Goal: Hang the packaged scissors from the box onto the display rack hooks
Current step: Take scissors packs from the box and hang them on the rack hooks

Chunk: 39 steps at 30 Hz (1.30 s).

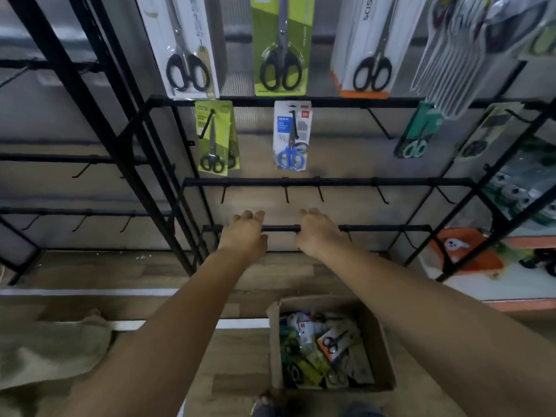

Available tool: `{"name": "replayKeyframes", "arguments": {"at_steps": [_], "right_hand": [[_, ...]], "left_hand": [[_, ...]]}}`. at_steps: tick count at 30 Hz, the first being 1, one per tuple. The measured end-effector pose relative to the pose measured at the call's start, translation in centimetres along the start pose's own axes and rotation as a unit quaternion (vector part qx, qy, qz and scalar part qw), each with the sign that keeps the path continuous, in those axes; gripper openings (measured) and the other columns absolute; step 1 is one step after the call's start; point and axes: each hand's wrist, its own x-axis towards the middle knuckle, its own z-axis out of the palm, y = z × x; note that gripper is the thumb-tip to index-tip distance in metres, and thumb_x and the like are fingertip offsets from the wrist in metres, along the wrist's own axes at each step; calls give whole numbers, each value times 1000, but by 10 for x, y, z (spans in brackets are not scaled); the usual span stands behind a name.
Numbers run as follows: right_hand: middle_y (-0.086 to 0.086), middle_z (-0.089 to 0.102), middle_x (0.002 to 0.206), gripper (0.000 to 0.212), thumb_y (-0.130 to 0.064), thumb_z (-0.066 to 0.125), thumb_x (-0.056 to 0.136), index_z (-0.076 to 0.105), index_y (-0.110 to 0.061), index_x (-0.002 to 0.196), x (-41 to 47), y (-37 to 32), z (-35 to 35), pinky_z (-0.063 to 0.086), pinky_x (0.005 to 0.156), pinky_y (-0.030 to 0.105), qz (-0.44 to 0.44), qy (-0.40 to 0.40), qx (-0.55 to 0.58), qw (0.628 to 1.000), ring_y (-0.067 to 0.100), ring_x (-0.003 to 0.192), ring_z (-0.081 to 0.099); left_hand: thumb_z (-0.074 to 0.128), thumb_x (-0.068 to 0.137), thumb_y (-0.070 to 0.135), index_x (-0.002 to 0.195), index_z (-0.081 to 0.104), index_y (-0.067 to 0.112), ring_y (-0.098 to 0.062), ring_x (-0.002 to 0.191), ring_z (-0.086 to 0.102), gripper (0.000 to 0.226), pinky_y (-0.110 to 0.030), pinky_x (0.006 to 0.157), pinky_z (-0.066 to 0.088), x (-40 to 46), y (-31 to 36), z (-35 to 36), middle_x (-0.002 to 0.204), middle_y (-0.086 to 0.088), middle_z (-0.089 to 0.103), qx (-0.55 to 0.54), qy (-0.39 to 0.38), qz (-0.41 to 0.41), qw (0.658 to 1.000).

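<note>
Both my arms reach out to the lowest crossbar [281, 228] of the black display rack. My left hand [245, 233] and my right hand [319, 233] lie over this bar side by side. Their fingers curl over it and their thumbs sit under it, with no package in either hand. Below, on the floor, an open cardboard box [388, 356] holds several packaged scissors [331, 344]. On the rack above hang a blue-handled scissors pack [290, 136] and a green pack [215, 139]. The row of hooks [287, 194] just above my hands is bare.
Larger scissors packs [281, 46] hang on the top row, and more packs [416, 136] hang at the right. A second black rack [81, 158] with bare hooks stands at the left. A cloth sack [51, 347] lies on the wooden floor at the left. Shelves with goods [523, 191] are at the right.
</note>
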Motion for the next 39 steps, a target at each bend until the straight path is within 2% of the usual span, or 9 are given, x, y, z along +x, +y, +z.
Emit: {"name": "replayKeyframes", "arguments": {"at_steps": [6, 13, 17, 19, 21, 28, 32, 35, 39], "right_hand": [[13, 32, 142, 57, -14, 49, 92, 26, -7, 143, -45, 90, 28, 43, 99, 36, 17, -61, 7, 998, 30, 125, 41], [17, 41, 142, 52, -19, 49, 90, 37, -9, 140, -91, 221, 80, 40, 101, 42, 32, -113, 24, 993, 35, 126, 43], [13, 45, 137, 38, -1, 44, 88, 58, -24, 115, -111, 274, 117, 31, 86, 13, 30, -92, 133, 986, 29, 126, 43], [8, 33, 148, 47, -2, 42, 90, 50, -24, 131, -104, 297, 141, 28, 77, 1, 50, -87, 166, 981, 21, 124, 43], [5, 36, 147, 51, -5, 39, 93, 41, -24, 140, -86, 319, 175, 34, 71, 5, 66, -110, 181, 975, 17, 113, 49], [6, 38, 143, 48, -9, 43, 94, 38, -16, 141, 2, 403, 378, 40, 102, 35, 90, -207, 113, 968, 24, 127, 42], [8, 35, 144, 53, -12, 47, 93, 32, -14, 144, 60, 446, 489, 37, 104, 32, 55, -242, 9, 969, 24, 130, 37], [7, 24, 153, 60, -4, 45, 93, 24, -16, 148, 107, 461, 549, 31, 108, 30, 59, -215, 20, 975, 25, 137, 29], [10, 26, 151, 66, -5, 55, 88, 27, -14, 146, 167, 463, 596, 27, 111, 32, 32, -144, 58, 987, 26, 137, 28]], "left_hand": [[44, 96, 23, 145, 25, 16, -31, 129, 33, 54, -39, 101, 34, -38, 69, 65, 144, -10, 34, -11, -43, -6, 999], [46, 94, 23, 142, 33, 16, -29, 127, 40, 50, -35, 99, 37, -87, 118, 144, 141, -9, 40, 6, -80, -51, 995], [49, 93, 23, 143, 35, 19, -27, 125, 41, 52, -35, 96, 38, -99, 114, 191, 134, -8, 46, -16, -125, -105, 986], [49, 94, 24, 142, 36, 19, -26, 127, 40, 50, -33, 98, 38, -92, 106, 219, 137, -7, 45, -23, -147, -109, 983], [46, 95, 25, 144, 33, 20, -24, 130, 37, 51, -32, 101, 36, -76, 94, 258, 142, -5, 41, -21, -170, -113, 979], [48, 94, 20, 136, 43, 12, -27, 119, 47, 43, -31, 95, 39, -9, 51, 477, 133, -12, 49, -40, -257, -114, 959], [51, 91, 20, 127, 53, 13, -25, 111, 54, 37, -28, 89, 44, 30, 31, 600, 125, -9, 57, -17, -250, -61, 966], [53, 89, 19, 128, 52, 15, -28, 109, 55, 40, -33, 90, 46, 57, 11, 672, 125, -12, 55, -16, -234, -37, 971], [53, 93, 25, 139, 36, 12, -31, 127, 41, 51, -35, 104, 36, 87, -14, 729, 139, -15, 40, -67, -218, -136, 964]]}}
